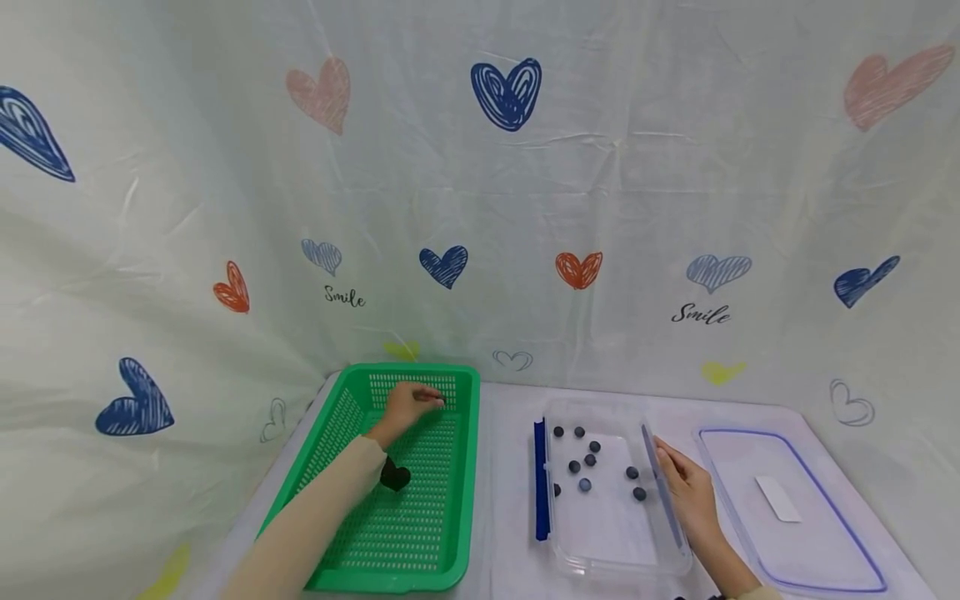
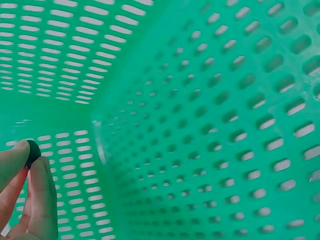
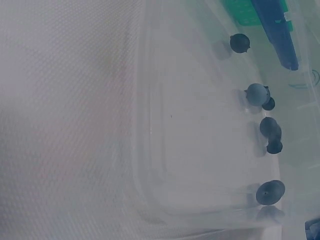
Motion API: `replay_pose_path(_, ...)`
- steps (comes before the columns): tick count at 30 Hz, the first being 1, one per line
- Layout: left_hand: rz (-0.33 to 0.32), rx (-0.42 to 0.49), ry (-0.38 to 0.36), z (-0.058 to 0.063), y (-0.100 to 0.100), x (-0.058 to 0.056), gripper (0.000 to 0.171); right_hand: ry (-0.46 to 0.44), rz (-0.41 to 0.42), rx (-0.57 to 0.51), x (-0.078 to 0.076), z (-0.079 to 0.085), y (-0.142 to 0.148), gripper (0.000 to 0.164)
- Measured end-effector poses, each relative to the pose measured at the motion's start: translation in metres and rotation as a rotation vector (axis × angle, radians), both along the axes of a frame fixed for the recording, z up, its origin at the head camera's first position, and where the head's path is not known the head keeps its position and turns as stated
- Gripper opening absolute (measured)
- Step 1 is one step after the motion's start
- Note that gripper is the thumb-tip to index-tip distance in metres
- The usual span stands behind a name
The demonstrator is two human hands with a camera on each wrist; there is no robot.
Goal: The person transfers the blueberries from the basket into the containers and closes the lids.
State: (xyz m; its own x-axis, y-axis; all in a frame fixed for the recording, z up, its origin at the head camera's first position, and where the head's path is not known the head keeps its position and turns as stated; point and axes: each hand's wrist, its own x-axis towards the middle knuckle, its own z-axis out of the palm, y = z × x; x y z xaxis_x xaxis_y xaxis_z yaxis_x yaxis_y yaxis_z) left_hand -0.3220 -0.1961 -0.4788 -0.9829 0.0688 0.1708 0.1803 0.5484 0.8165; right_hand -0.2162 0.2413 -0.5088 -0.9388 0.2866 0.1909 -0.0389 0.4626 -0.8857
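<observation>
My left hand (image 1: 405,406) is inside the green perforated basket (image 1: 474,467), toward its far end. In the left wrist view, its thumb and finger pinch one dark blueberry (image 2: 33,152) above the basket floor. To the right stands a clear plastic container (image 1: 611,529) with several loose blueberries (image 1: 590,460) on its bottom. My right hand (image 1: 688,492) grips that container's right side at the raised flap (image 1: 663,483). The right wrist view shows blueberries (image 3: 257,95) along one side of the container but not the right hand itself.
A blue latch flap (image 1: 542,483) hangs out on the container's left side, facing the basket. At the right lies a clear lid with a blue seal (image 1: 798,458), a white strip (image 1: 778,498) on it. A heart-printed curtain (image 1: 525,208) rises behind the table.
</observation>
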Motion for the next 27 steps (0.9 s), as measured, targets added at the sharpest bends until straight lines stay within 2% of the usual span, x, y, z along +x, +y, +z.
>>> replay_pose_path(15, -0.049, 0.122, -0.097, 0.042, -0.009, 0.012, 0.029, 0.01, -0.002, 0.006, -0.002, -0.001, 0.001, 0.042)
replay_pose_path(21, -0.04, 0.145, -0.155, 0.055, -0.001, 0.012, 0.032, 0.019, -0.005, 0.009, -0.003, -0.002, 0.001, 0.041)
replay_pose_path(27, -0.094, 0.17, -0.162, 0.066, 0.016, 0.014, 0.031, 0.01, -0.017, 0.006, -0.004, -0.002, 0.0, 0.041)
